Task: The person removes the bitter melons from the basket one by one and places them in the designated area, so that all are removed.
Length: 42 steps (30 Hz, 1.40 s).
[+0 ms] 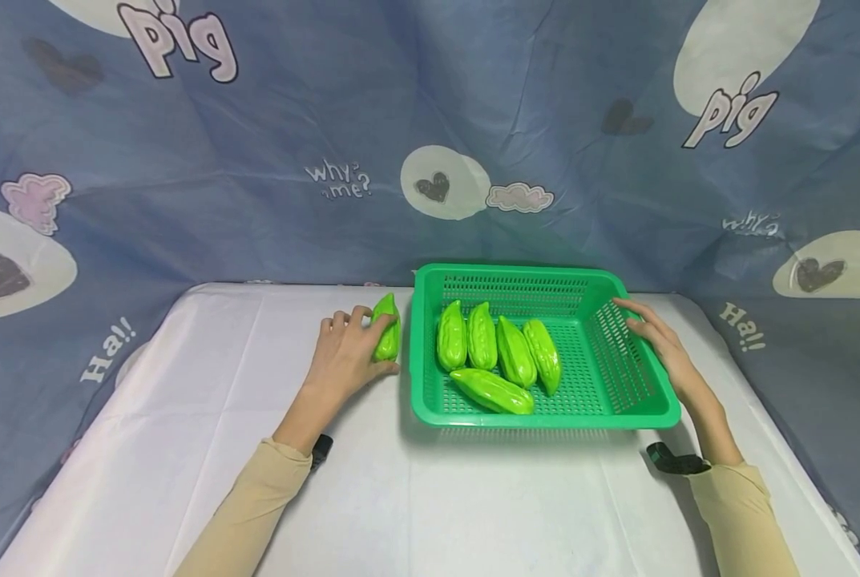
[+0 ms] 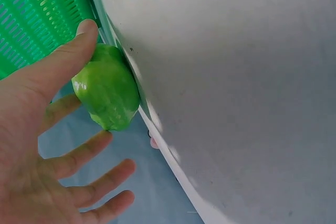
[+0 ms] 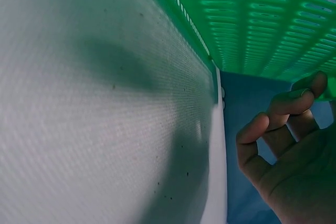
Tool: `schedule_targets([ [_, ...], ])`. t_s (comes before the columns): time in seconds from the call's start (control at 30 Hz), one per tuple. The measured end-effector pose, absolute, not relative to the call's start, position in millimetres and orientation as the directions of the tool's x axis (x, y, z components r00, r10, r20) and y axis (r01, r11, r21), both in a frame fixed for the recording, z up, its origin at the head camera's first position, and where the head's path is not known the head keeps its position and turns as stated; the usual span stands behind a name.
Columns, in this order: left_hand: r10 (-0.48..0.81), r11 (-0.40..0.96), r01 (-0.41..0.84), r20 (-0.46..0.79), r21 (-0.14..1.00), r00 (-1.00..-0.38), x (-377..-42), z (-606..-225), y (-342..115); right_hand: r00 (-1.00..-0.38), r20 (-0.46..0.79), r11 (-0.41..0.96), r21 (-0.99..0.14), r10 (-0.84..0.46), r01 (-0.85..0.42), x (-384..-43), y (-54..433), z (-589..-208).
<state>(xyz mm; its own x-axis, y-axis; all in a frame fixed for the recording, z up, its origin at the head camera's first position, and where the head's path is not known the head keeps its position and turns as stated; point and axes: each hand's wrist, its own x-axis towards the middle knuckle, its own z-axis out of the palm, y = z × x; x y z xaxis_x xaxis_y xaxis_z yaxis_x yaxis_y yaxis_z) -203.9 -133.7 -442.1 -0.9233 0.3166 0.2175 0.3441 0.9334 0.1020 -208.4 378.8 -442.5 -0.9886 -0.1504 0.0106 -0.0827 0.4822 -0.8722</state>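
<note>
Fingers (image 2: 107, 183): left hand (image 1: 343, 349) spread around green vegetable (image 1: 388, 344); right hand (image 1: 666, 351) loosely bent at basket (image 1: 530, 421);
Inside: five more vegetables (image 1: 482, 336)

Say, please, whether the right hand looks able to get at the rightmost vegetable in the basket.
Probably yes: the basket is open above, with bare floor between that vegetable and the wall beside the right hand.

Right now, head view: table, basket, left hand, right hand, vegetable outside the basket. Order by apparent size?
1. Table
2. Basket
3. Left hand and right hand: too alike to rank
4. Vegetable, partly covered by fingers
</note>
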Motion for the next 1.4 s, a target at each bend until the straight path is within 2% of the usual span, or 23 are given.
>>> schedule_targets([
  [0.53,0.316,0.934,0.344,0.225,0.095,-0.921,-198.8,-438.4,-131.2,-0.987,0.017,0.495,-0.864,-0.161,-0.096,-209.9,380.9,-443.0],
  [0.87,0.309,0.938,0.343,0.321,0.056,-0.895,-172.1,-407.4,-111.0,-0.988,0.012,0.505,-0.858,-0.155,-0.090,-209.9,380.8,-441.3],
  [1.13,0.332,0.929,0.370,0.470,-0.013,-0.818,-154.2,-390.0,-86.2,-0.989,0.008,0.513,-0.854,-0.148,-0.084,-208.6,381.7,-441.2],
  [1.4,0.422,0.880,0.472,0.540,-0.050,-0.729,-146.1,-399.9,-56.3,-0.990,0.005,0.509,-0.858,-0.139,-0.076,-208.6,382.3,-441.6],
])
